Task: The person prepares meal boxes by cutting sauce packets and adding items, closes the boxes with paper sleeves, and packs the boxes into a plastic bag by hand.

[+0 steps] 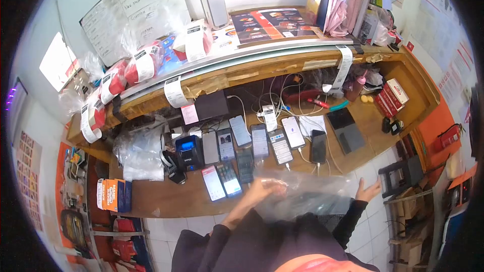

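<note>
A clear plastic bag [312, 191] stretches in front of my body at the desk's front edge, partly blurred. My left hand [264, 190] is closed on the bag's left end. Just past its right end, my right hand [369, 191] is open with the fingers apart and holds nothing that I can see. Beyond the bag lie several phones, among them a dark one [318, 147] on a white cable and a white-screened one [292, 132]. Left of my left hand, two lit phones are nearest: one with a red-topped screen [214, 183] and a dark-cased one [230, 178].
A small black printer [189, 152] stands beside crumpled plastic bags [141, 156] and an orange box [113, 195]. A black tablet [346, 130] lies at the right. Red packages with paper labels [143, 62] line the upper shelf [282, 66]. Charging cables cross the desk. A black stool [401, 176] stands right.
</note>
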Available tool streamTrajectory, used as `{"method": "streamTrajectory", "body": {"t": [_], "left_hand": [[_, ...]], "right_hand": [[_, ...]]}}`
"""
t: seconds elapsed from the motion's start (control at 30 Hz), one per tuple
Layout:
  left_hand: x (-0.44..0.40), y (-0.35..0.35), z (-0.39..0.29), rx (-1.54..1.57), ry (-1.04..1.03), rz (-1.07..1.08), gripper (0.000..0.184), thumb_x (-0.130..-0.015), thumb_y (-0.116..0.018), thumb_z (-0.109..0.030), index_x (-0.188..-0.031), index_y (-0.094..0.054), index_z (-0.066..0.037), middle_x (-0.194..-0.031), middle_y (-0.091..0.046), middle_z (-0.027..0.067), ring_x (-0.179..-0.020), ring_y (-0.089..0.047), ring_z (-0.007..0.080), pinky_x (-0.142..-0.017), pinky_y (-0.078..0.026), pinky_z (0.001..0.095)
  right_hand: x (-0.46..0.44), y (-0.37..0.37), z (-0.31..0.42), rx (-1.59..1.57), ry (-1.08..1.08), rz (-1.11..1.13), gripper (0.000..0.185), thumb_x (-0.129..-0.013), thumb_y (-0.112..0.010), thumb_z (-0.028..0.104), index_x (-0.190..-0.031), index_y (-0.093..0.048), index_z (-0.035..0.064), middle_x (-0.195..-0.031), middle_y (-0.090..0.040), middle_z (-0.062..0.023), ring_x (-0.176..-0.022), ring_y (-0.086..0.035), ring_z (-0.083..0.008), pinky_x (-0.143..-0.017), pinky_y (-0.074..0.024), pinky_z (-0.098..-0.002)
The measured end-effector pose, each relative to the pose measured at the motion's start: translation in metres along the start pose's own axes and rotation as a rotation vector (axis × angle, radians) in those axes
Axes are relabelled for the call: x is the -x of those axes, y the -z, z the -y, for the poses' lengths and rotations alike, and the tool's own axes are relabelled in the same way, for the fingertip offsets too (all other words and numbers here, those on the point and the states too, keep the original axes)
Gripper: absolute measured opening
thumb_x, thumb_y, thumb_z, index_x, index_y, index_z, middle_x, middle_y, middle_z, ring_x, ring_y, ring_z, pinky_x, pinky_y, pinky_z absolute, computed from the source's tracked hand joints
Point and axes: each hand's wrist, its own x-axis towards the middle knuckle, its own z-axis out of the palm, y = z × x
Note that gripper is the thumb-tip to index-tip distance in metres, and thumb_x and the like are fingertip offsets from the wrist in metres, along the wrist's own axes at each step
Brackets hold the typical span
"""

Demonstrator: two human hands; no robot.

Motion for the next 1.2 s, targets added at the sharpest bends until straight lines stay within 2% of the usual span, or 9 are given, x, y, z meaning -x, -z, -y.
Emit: {"method": "streamTrajectory", "body": {"t": [0.27, 0.43, 0.57, 0.67, 0.8, 0.83, 0.93, 1.07, 1.2], "left_hand": [[-0.015, -0.041, 0.020, 0.148, 0.122, 0.113, 0.014, -0.074, -0.065, -0.012, -0.081, -0.061, 0.000, -0.078, -0.060, 0.0024, -0.069, -0.054, 0.0098, -0.063, -0.044, 0.0242], [-0.015, -0.065, 0.039, 0.213, -0.015, 0.011, 0.026, -0.076, -0.065, -0.023, -0.082, -0.053, 0.000, -0.073, -0.053, 0.0026, -0.066, -0.051, 0.0084, -0.054, -0.043, 0.0240], [-0.008, -0.053, 0.038, 0.558, 0.323, 0.151, 0.023, -0.077, -0.062, -0.022, -0.080, -0.052, -0.002, -0.074, -0.051, 0.0017, -0.066, -0.049, 0.0082, -0.054, -0.041, 0.0231], [-0.008, -0.044, 0.052, 0.117, -0.097, 0.335, 0.026, -0.079, -0.059, -0.017, -0.097, -0.052, 0.001, -0.082, -0.053, 0.0020, -0.074, -0.049, 0.0104, -0.066, -0.042, 0.0242], [0.032, 0.007, 0.017, -0.369, -0.111, -0.342, 0.017, -0.059, -0.058, 0.002, -0.075, -0.063, -0.001, -0.071, -0.062, 0.0136, -0.066, -0.060, 0.0185, -0.061, -0.046, 0.0301], [0.043, 0.030, 0.018, -0.677, -0.464, -0.502, 0.017, -0.063, -0.054, 0.002, -0.077, -0.063, -0.001, -0.070, -0.061, 0.0133, -0.065, -0.060, 0.0216, -0.060, -0.046, 0.0286], [0.132, 0.089, -0.031, -0.792, -0.273, -1.050, 0.020, -0.064, -0.049, -0.001, -0.079, -0.063, 0.001, -0.072, -0.061, 0.0151, -0.064, -0.059, 0.0208, -0.059, -0.045, 0.0292], [0.227, 0.109, -0.068, -1.060, -0.454, -1.445, 0.013, -0.074, -0.056, -0.007, -0.066, -0.058, 0.003, -0.047, -0.033, 0.0035, -0.045, -0.035, 0.0096, -0.043, -0.028, 0.0267], [0.262, 0.109, -0.063, -1.345, -0.164, -1.687, 0.012, -0.071, -0.060, -0.003, -0.075, -0.050, -0.001, -0.067, -0.041, 0.0046, -0.060, -0.038, 0.0160, -0.054, -0.033, 0.0273]], "right_hand": [[0.084, -0.030, 0.123, -0.461, -0.257, 0.863, 0.029, -0.079, -0.058, 0.024, -0.067, -0.057, -0.0015, -0.057, -0.058, -0.0068, -0.049, -0.052, -0.0088, -0.047, -0.0393, -0.0217], [0.106, -0.051, 0.119, -0.182, 0.098, 0.761, 0.034, -0.065, -0.071, 0.029, -0.066, -0.057, -0.0013, -0.052, -0.054, -0.0065, -0.046, -0.048, -0.0087, -0.044, -0.0363, -0.0235], [0.108, -0.046, 0.130, -0.095, 0.135, 0.880, 0.033, -0.060, -0.075, 0.024, -0.059, -0.053, -0.0013, -0.051, -0.052, -0.0062, -0.046, -0.044, -0.0080, -0.043, -0.0334, -0.0236], [0.114, -0.037, 0.155, -0.047, 0.322, 0.874, 0.023, -0.066, -0.067, 0.014, -0.058, -0.052, -0.0016, -0.051, -0.051, -0.0095, -0.046, -0.044, -0.0107, -0.042, -0.0320, -0.0264], [0.094, -0.024, 0.139, -0.241, 0.522, 0.724, 0.007, -0.064, -0.052, 0.002, -0.067, -0.056, -0.0026, -0.054, -0.046, -0.0139, -0.045, -0.045, -0.0186, -0.045, -0.0342, -0.0274], [0.083, -0.009, 0.149, -0.102, 0.596, 0.687, 0.008, -0.060, -0.050, 0.000, -0.065, -0.055, -0.0028, -0.055, -0.046, -0.0140, -0.046, -0.045, -0.0187, -0.045, -0.0344, -0.0283], [0.047, 0.032, 0.147, -0.177, 0.584, 0.490, 0.023, -0.069, -0.053, -0.002, -0.052, -0.038, -0.0022, -0.047, -0.029, -0.0081, -0.042, -0.027, -0.0158, -0.041, -0.0198, -0.0289], [0.035, 0.073, 0.194, -0.271, 0.766, 0.675, 0.036, -0.071, -0.054, -0.003, -0.048, -0.026, 0.0002, -0.045, -0.025, -0.0048, -0.039, -0.023, -0.0128, -0.039, -0.0151, -0.0280], [0.043, 0.034, 0.215, -0.341, 0.915, 0.927, 0.038, -0.066, -0.059, 0.004, -0.047, -0.027, 0.0015, -0.045, -0.025, -0.0058, -0.038, -0.025, -0.0151, -0.038, -0.0155, -0.0282]]}}
